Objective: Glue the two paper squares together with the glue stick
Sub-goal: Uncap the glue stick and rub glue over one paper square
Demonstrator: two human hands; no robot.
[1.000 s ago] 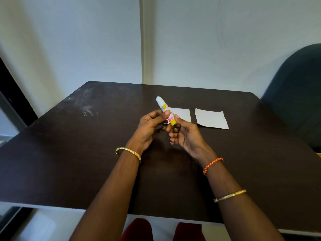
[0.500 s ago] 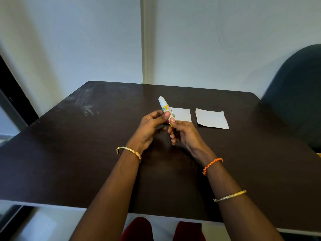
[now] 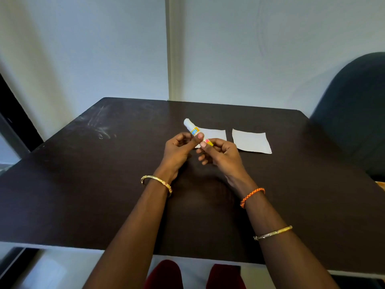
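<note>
A white glue stick [image 3: 192,129] with a yellow and blue label points up and to the far left, its white cap on. My left hand [image 3: 179,150] pinches its upper half between thumb and fingers. My right hand [image 3: 220,155] grips its lower, yellow and pink end. Both hands hover above the dark table [image 3: 104,184]. Two white paper squares lie flat beyond the hands: the left square [image 3: 215,135] is partly hidden by the glue stick and fingers, the right square [image 3: 251,140] lies fully in view, a small gap apart.
A dark chair back [image 3: 354,109] stands at the table's right far corner. Pale walls rise close behind the table's far edge. Faint white scuff marks [image 3: 100,126] streak the table's far left. My knees in red show below the near edge.
The glue stick has tilted a little more to the left and my hands have shifted slightly around it. The paper squares have not moved.
</note>
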